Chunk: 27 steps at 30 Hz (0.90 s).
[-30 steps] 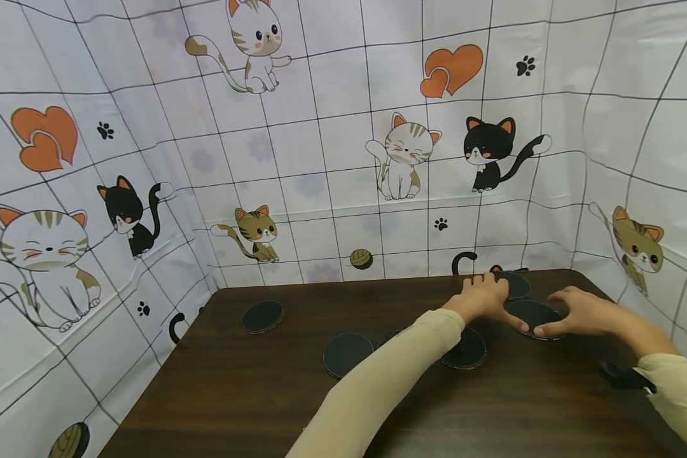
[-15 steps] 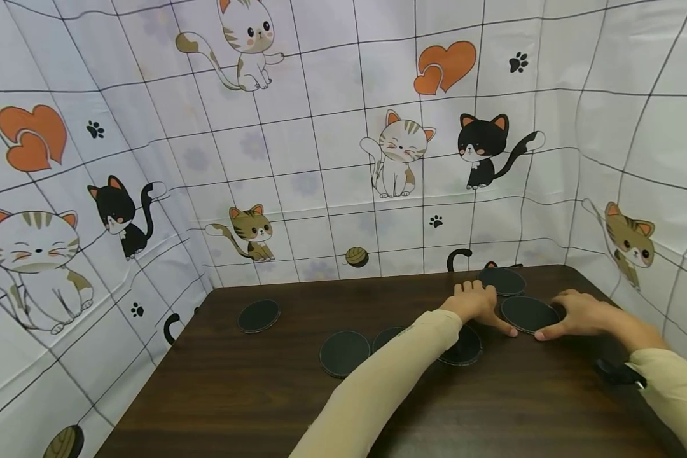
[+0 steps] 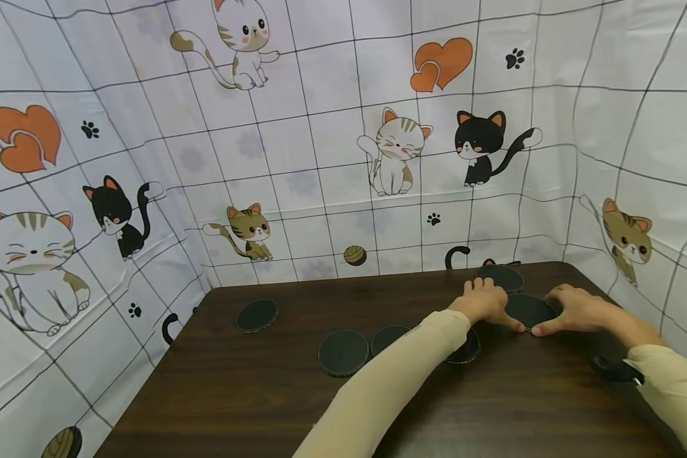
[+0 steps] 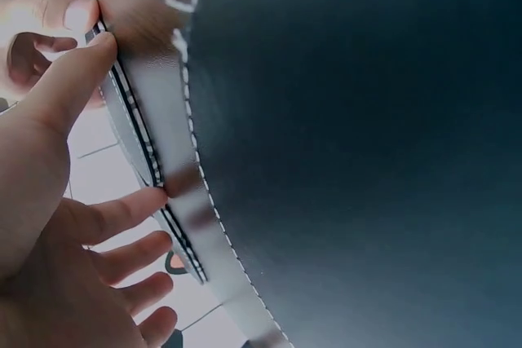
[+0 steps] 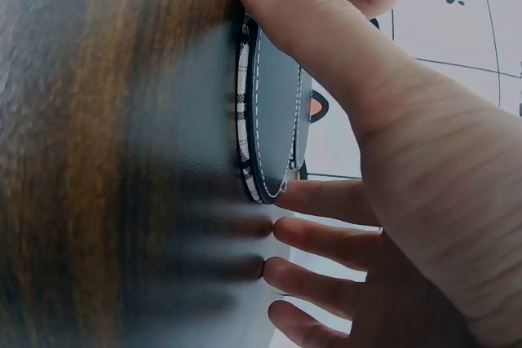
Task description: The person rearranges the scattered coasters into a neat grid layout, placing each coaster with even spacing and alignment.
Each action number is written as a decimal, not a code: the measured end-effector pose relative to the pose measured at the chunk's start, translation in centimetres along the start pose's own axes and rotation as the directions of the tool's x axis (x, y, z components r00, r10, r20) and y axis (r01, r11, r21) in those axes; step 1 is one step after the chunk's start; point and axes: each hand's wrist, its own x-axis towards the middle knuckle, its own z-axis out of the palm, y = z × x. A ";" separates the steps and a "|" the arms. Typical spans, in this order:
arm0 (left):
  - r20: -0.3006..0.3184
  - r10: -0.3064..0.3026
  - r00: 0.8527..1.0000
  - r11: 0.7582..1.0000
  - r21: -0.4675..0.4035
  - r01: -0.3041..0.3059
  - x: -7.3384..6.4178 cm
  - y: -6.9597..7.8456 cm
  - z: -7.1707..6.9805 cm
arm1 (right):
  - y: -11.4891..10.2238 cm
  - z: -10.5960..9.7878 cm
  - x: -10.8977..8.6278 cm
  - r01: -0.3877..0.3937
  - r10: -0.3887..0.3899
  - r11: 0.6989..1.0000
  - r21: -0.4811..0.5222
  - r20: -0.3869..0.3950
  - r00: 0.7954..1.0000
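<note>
A round black coaster (image 3: 529, 310) with white stitching lies at the right of the brown table, between both hands. My left hand (image 3: 486, 302) holds its left edge; in the left wrist view the thumb and index finger touch the rim of this coaster (image 4: 139, 128). On the right edge is my right hand (image 3: 578, 310), thumb at the near rim and index finger farther round. Its other fingers stay off the coaster (image 5: 273, 112) in the right wrist view. The thumbs almost meet. Another coaster (image 4: 367, 136) looms large beside my left wrist.
Behind the held coaster sits a far coaster (image 3: 500, 278). More coasters lie leftward: one at far left (image 3: 257, 315), one mid-table (image 3: 343, 352), others partly under the left sleeve (image 3: 389, 381). A cat-patterned curtain (image 3: 320, 159) surrounds the table (image 3: 235, 394).
Both hands have closed in on the coaster's rim from the left and right. The coaster itself has hardly moved. The head view has shifted slightly.
</note>
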 end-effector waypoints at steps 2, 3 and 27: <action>-0.003 0.001 1.000 1.000 0.001 -0.001 0.1 0.1 -0.1 | 0.1 -0.1 0.1 0.003 -0.003 1.000 -0.012 -0.009 1.000; -0.003 0.003 1.000 1.000 0.003 -0.003 0.1 0.2 -0.1 | 0.2 -0.1 0.2 0.003 -0.004 1.000 -0.020 -0.015 1.000; -0.047 -0.030 0.998 0.982 -0.188 0.020 -0.9 0.0 -0.7 | -1.0 -1.3 -0.4 0.057 -0.055 0.998 0.026 -0.062 0.997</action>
